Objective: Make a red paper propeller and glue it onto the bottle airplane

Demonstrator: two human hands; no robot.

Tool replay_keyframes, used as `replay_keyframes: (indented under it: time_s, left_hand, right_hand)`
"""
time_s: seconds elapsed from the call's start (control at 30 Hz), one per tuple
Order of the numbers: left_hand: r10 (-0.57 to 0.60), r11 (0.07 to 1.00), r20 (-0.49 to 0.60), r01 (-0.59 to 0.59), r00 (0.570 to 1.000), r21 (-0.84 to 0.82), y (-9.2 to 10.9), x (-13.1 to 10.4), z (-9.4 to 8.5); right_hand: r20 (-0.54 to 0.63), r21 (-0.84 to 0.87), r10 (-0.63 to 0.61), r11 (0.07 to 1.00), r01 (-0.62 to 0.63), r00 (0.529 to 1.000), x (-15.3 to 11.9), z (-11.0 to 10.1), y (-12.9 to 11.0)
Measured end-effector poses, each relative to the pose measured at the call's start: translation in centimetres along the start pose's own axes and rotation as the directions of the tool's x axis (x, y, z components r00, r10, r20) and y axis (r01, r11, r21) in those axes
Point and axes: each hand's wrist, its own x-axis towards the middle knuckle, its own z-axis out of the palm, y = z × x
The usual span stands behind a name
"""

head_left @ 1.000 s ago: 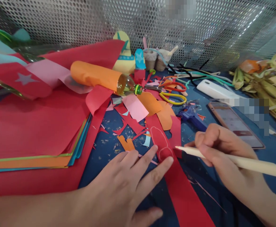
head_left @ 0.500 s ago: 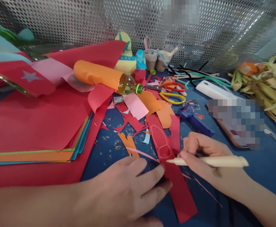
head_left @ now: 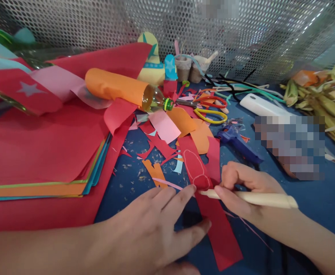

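Observation:
A long red paper strip (head_left: 224,236) lies slantwise on the blue table, with a pale rounded outline drawn on its upper part. My left hand (head_left: 158,225) rests flat with its fingers spread, the fingertips pressing on the strip's left edge. In my right hand (head_left: 244,187) is a cream-coloured marker pen (head_left: 267,199), held in a writing grip. Its tip touches or hovers just over the strip, below the drawn outline; I cannot tell which. Pink and orange paper scraps (head_left: 164,126) are strewn beyond the strip.
A stack of coloured paper (head_left: 41,152) lies left. Behind stand an orange-wrapped bottle (head_left: 115,88) and scissors with red and yellow handles (head_left: 211,114). To the right are a blue glue gun (head_left: 240,145), a blurred phone-like object (head_left: 287,149), a white object (head_left: 264,107) and dry husks (head_left: 319,103).
My left index finger has moved up the strip, spreading away from the finger or thumb below it. The marker tip has shifted slightly left and up.

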Motion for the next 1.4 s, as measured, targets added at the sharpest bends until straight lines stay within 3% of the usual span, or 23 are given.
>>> replay_keyframes:
  time_s: [0.3, 0.57, 1.13, 1.27, 1.4]
  left_hand:
    - [-0.010, 1.000, 0.010, 0.010, 1.000, 0.001, 0.0, 0.0, 0.0]
    - [0.004, 1.000, -0.025, -0.004, 1.000, -0.007, 0.1, -0.1, 0.4]
    - [0.020, 0.999, 0.022, -0.020, 1.000, -0.026, 0.2, 0.0, -0.1]
    - [0.021, 0.999, 0.049, -0.019, 0.999, -0.040, 0.2, 0.1, -0.3]
    - [0.028, 0.999, 0.067, -0.026, 0.997, -0.031, 0.1, 0.2, -0.3]
  right_hand:
    - [0.032, -0.037, -0.018, 0.999, 0.019, 0.999, 0.4, -0.2, -0.8]
    - [0.030, 0.004, -0.098, 0.995, 0.098, 0.995, -0.2, 0.0, 0.1]
    - [0.061, -0.009, -0.180, 0.983, 0.181, 0.982, -0.1, -0.1, -0.6]
    - [0.117, -0.014, -0.136, 0.990, 0.139, 0.984, 0.1, -0.3, -1.2]
    - [0.102, 0.030, 0.021, 0.999, -0.024, 0.995, -0.2, -0.9, -1.4]
